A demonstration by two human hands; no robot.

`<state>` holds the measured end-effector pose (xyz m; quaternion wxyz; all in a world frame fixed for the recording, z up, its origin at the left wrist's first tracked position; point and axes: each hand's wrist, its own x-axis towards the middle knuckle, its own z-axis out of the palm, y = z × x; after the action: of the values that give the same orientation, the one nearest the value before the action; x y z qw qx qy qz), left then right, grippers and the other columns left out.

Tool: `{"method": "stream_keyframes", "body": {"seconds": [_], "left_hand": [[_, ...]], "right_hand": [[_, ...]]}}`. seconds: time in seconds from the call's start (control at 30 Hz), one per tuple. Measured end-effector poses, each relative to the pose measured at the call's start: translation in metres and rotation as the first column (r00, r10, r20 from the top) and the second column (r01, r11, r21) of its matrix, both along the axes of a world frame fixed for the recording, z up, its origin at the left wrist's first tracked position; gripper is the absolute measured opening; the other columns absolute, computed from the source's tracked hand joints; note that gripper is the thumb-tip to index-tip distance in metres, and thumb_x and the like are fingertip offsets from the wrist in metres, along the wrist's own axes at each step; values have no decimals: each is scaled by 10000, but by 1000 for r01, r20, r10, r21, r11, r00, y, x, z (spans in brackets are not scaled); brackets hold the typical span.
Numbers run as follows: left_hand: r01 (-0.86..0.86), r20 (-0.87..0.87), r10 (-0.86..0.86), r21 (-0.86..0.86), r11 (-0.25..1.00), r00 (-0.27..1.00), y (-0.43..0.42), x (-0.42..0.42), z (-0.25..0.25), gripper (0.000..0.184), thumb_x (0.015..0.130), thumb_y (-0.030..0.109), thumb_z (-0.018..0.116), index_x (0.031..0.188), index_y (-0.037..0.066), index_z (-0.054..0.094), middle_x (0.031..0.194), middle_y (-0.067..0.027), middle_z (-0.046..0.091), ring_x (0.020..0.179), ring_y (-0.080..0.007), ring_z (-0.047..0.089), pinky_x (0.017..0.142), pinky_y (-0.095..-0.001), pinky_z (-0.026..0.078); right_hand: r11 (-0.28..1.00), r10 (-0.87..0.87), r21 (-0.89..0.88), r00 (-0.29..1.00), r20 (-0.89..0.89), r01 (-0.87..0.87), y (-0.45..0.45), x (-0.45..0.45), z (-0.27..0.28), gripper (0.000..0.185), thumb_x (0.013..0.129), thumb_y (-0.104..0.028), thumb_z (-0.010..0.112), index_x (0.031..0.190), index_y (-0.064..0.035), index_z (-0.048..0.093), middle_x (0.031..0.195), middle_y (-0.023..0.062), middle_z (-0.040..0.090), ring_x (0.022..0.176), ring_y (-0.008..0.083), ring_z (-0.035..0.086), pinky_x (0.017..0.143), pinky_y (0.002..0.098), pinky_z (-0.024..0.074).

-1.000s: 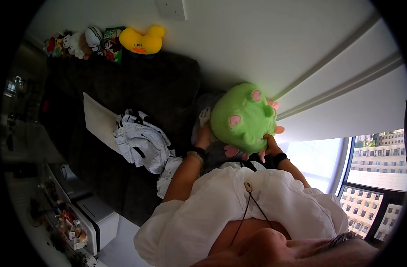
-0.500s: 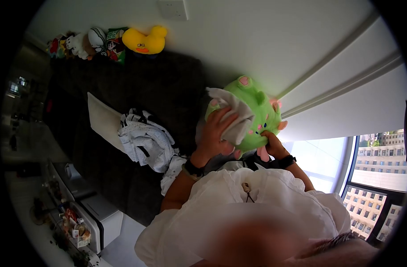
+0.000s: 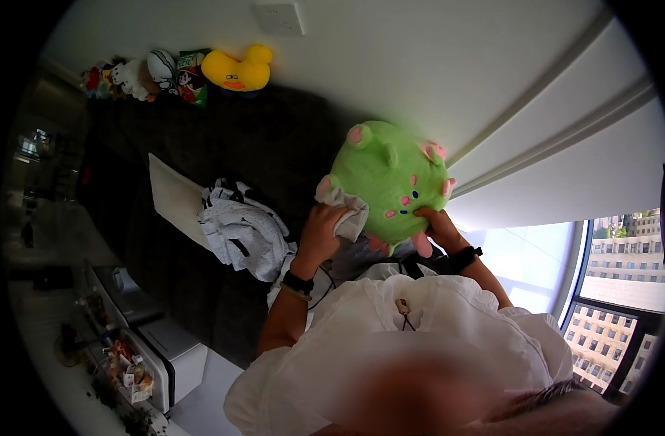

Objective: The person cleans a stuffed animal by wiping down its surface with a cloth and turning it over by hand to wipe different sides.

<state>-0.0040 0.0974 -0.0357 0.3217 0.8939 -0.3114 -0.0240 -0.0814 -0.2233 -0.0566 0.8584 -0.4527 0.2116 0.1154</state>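
A round green plush toy (image 3: 387, 178) with pink feet and a small face is held up near the wall. My right hand (image 3: 439, 227) grips its lower right side, close to the face. My left hand (image 3: 321, 231) is closed on a light grey cloth (image 3: 349, 214), which touches the toy's lower left side by a pink foot. Part of the cloth is hidden behind my left fingers.
Crumpled white and black clothing (image 3: 245, 229) lies on the dark sofa (image 3: 274, 145) beside a pale flat piece (image 3: 178, 200). A yellow duck plush (image 3: 238, 70) and other toys line the sofa's top. A window (image 3: 601, 334) is at the right.
The green toy has turned, and its face now shows more fully. My left hand came up with the grey cloth, crossed the toy, then moved back to its left side.
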Motion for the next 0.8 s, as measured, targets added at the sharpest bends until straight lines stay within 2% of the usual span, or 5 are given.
{"method": "stream_keyframes", "body": {"seconds": [0.17,0.23,0.33,0.47,0.8], "left_hand": [[-339,-227,393,243,909,891,28,15,20,492,760,-19,652,1240,89,650,1132,-176,666,1069,-411,610,919,-468,505],[-453,-125,441,-92,887,889,30,25,38,429,805,15,679,1229,63,646,1154,-174,668,1036,-405,636,882,-471,517],[-275,104,357,-452,848,928,1,38,75,532,800,-74,619,1316,53,597,1338,-180,593,1236,-415,541,1038,-474,446],[150,222,-86,-291,945,971,-61,55,86,659,696,-112,573,1314,113,620,1376,-138,553,1262,-402,490,1034,-465,444],[91,68,-83,-122,988,994,-86,112,11,485,781,-75,560,1224,92,668,1256,-101,651,1081,-379,554,958,-436,478]], "right_hand": [[999,-6,-53,999,-37,4,-4,6,-7,454,888,-28,586,1333,23,513,1221,143,640,1060,283,665,872,375,583],[995,-21,-97,999,-43,16,-4,5,-7,453,885,-38,593,1328,24,518,1210,141,645,1049,278,667,858,367,584],[985,-16,-169,1000,-13,13,4,5,-2,458,883,-87,610,1319,19,524,1170,128,653,999,259,674,797,355,583],[974,13,-226,999,38,-5,4,6,-7,472,884,-164,629,1312,6,526,1112,108,658,930,230,677,699,346,577],[978,25,-208,999,-38,-32,2,5,0,474,878,-123,631,1328,-12,530,1106,100,671,890,202,684,619,285,550]]}}
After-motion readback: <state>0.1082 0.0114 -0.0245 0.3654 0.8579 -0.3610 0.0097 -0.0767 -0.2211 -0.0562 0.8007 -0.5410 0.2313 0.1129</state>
